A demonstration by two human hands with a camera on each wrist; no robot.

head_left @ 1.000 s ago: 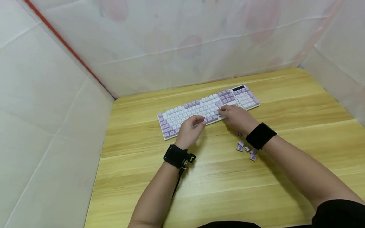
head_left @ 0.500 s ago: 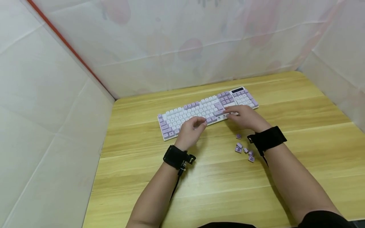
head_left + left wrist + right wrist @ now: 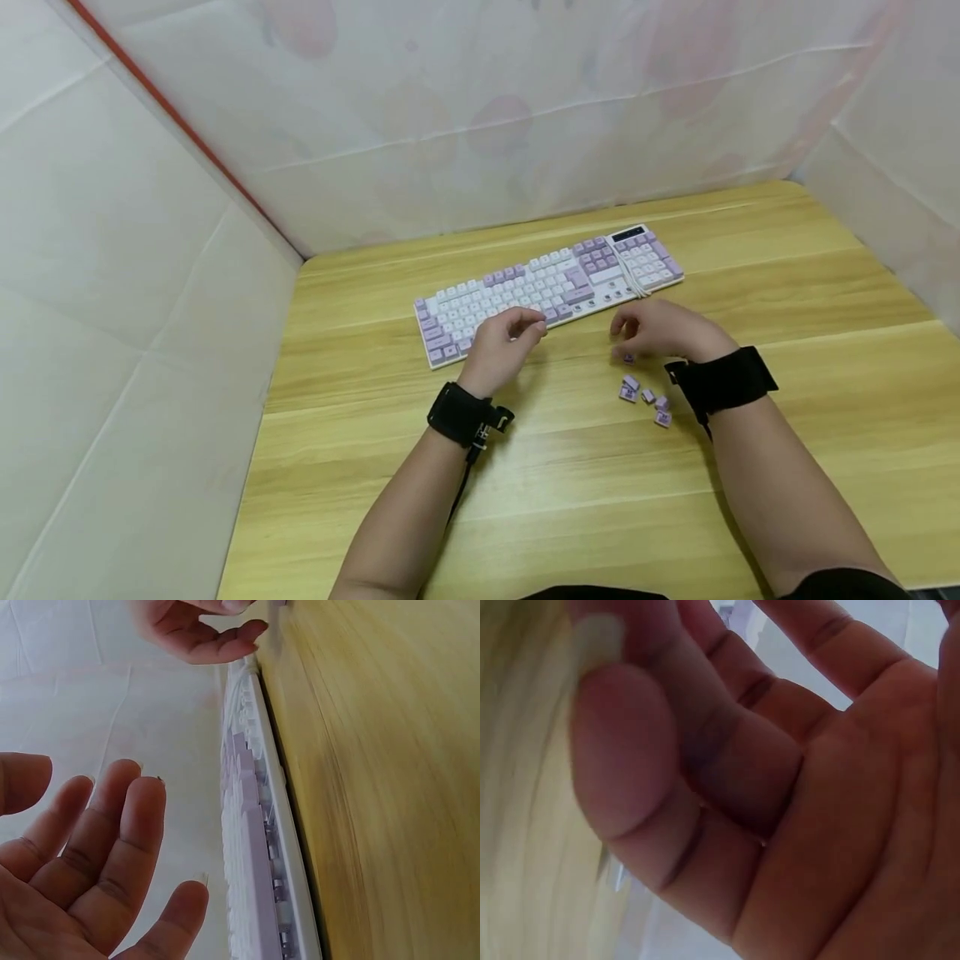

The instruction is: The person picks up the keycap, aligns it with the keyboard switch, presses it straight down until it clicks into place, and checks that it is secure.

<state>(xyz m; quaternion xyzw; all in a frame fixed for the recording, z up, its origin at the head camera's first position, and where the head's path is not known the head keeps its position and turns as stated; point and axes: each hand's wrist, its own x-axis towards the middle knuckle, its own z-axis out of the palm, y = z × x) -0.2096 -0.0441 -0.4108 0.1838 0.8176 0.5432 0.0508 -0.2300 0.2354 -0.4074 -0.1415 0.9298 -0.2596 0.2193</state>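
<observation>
A white and lilac keyboard (image 3: 510, 296) lies slantwise on the table. At its lower right, a stretch of bare key sockets (image 3: 600, 296) shows without caps. My left hand (image 3: 501, 350) hovers at the keyboard's front edge, fingers relaxed; the left wrist view shows its palm (image 3: 97, 862) with nothing held. In front of the keyboard, my right hand (image 3: 663, 329) reaches down with bent, parted fingers over a single purple keycap (image 3: 628, 359), which they partly cover. In the right wrist view, the fingers (image 3: 622, 750) fill the picture and nothing shows between them.
Several loose lilac keycaps (image 3: 628, 388) lie on the wooden table (image 3: 555, 500) below the right hand. A white cable (image 3: 630, 275) crosses the keyboard near its number pad. Pale sheets (image 3: 450, 125) stand behind and at both sides.
My right hand has left the keyboard's lower right and come toward me, over the lone keycap, uncovering the bare sockets. My left hand has stayed almost still.
</observation>
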